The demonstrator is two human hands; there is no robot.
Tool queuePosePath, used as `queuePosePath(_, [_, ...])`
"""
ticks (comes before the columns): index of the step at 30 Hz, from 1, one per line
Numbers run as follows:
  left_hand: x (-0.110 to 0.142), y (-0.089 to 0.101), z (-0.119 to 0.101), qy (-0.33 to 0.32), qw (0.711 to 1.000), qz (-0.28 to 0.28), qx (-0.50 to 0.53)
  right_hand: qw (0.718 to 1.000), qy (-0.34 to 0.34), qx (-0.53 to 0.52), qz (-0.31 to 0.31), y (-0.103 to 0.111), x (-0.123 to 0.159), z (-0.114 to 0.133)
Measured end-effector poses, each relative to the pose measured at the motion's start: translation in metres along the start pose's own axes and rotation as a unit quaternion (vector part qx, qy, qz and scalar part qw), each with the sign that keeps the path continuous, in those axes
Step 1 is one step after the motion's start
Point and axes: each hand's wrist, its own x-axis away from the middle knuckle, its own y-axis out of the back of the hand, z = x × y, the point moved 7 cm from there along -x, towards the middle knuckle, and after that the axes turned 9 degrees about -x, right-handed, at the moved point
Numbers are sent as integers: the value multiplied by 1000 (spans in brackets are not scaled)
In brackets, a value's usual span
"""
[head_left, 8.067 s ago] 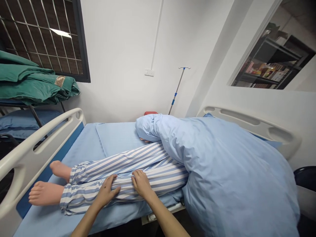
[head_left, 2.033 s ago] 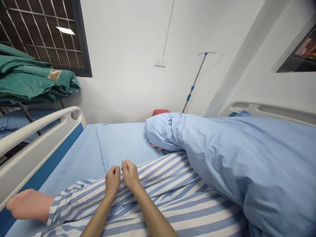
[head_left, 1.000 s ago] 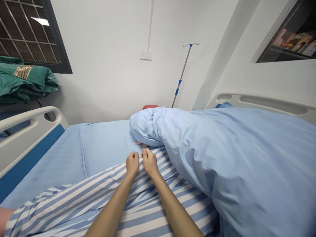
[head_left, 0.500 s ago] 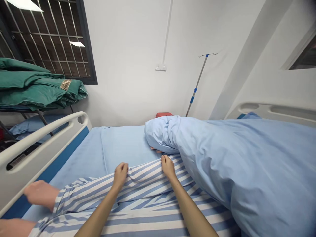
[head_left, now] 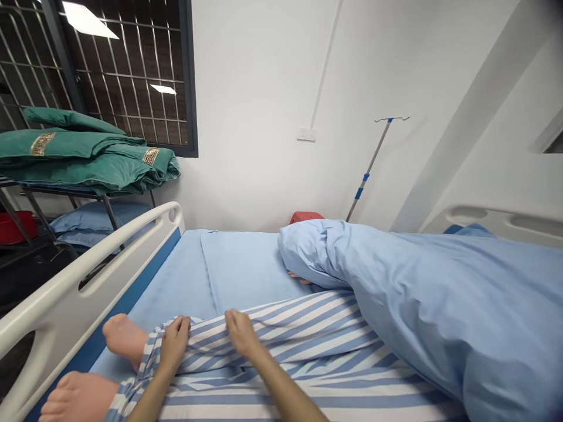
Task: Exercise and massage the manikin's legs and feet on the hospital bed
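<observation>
Striped trousers [head_left: 308, 322] lie near the front, on two legs stretched out on the blue bed sheet [head_left: 250, 264]. The cloth has lots of folds. If it gets tugged too hard, I think it could twist, ride up or bunch under the legs, because the legs' weight holds it down. A hard pull could also drag the legs sideways.

Both hands are on the far trouser leg, a little apart from each other. The left hand [head_left: 174, 346] is by the ankle end, with its fingers bent shut on the striped cloth. The right hand [head_left: 241, 334] touches the same leg higher up. Its fingers curl in over the top, but it is a bit blurry, so I can't tell if it pinches the cloth.

Past the cuffs, the near foot [head_left: 79, 398] and the far foot [head_left: 125, 339] are bare and look like a big doll's. They could bump the bed's end board [head_left: 57, 299] if the legs slid that way.

The puffy blue quilt [head_left: 422, 293] covers the upper part, and it could slip down over the trousers if bumped. Behind the bed are a red thing [head_left: 307, 216] and a thin pole [head_left: 376, 153].
</observation>
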Motion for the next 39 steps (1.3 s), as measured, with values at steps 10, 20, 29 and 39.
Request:
queuePosePath(10, [-13, -2, -15, 44, 988, -40, 143, 988, -57, -145, 10, -90, -14, 26])
queuePosePath(20, [2, -59, -59, 27, 994, -3, 105, 976, -83, -194, -57, -11, -19, -5])
queuePosePath(29, [11, -111, -100, 43, 983, 48, 172, 974, -85, -185, -100, 38, -17, -34])
queuePosePath(39, [24, -152, -135, -18, 995, 46, 83, 980, -86, -135, -122, 101, -5, -53])
